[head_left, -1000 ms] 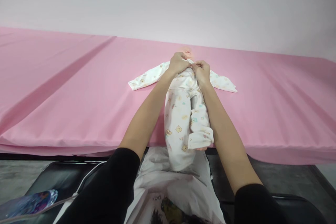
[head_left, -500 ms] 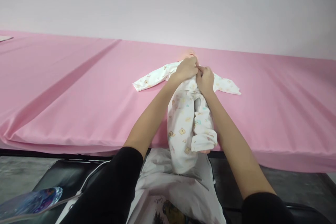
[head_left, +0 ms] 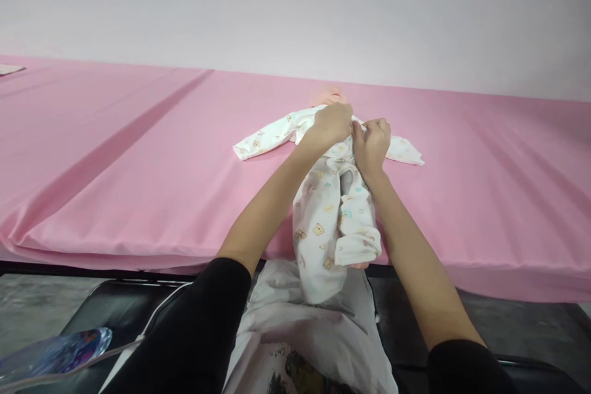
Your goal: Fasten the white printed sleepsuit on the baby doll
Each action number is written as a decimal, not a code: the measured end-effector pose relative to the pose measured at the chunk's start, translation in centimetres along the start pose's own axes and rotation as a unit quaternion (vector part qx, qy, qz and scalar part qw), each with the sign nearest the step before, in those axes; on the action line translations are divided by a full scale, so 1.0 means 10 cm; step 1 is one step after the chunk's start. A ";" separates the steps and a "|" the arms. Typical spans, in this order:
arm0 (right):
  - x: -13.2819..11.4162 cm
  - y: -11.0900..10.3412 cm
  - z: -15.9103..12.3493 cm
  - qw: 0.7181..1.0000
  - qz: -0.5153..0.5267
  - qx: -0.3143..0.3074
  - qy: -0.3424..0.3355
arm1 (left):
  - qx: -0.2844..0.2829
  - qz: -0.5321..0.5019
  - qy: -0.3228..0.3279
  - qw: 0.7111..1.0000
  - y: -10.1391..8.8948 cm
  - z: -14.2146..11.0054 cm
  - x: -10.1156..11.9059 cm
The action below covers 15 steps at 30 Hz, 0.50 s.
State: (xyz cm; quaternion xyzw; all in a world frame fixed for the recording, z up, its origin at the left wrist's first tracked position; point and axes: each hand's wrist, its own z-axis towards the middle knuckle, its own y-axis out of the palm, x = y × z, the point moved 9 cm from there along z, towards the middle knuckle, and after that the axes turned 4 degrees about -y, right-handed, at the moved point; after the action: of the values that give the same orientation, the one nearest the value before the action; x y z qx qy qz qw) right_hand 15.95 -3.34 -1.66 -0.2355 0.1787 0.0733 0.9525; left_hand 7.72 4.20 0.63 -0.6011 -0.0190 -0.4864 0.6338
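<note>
Doll (head_left: 333, 96) in a white baby sleepsuit (head_left: 329, 209) lay on its back on the pink sheet (head_left: 138, 160) that covered the desk, head away from me and only partly visible past the hands. I saw small bear and coloured prints over the sleepsuit; both sleeves were spread flat to the sides, and the legs ran toward me, their feet hanging just over the near edge of the desk. My left hand (head_left: 331, 125) and right hand (head_left: 372, 145) met at the doll's chest, nearly touching. Each grip was closed, pinching the sleepsuit's front fabric between curled fingers. Both forearms reached out bare, black sleeves pushed up near the elbows.
</note>
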 end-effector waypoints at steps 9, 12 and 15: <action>-0.09 0.05 -0.01 0.999 0.010 -0.047 -0.008 | 0.039 0.011 0.039 0.998 -0.02 0.13 -0.21; -0.10 0.05 -0.01 0.999 0.005 -0.052 -0.003 | 0.045 0.019 0.032 0.998 -0.02 0.14 -0.26; -0.11 0.05 -0.02 0.998 0.003 -0.056 -0.004 | 0.042 0.042 0.075 0.995 -0.05 0.13 -0.20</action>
State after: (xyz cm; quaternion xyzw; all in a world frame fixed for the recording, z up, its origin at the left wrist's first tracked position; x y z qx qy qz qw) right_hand 14.76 -3.05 -1.61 -0.2880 0.1713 0.0872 0.9381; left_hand 7.07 6.50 0.13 -0.5358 0.0334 -0.5021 0.6780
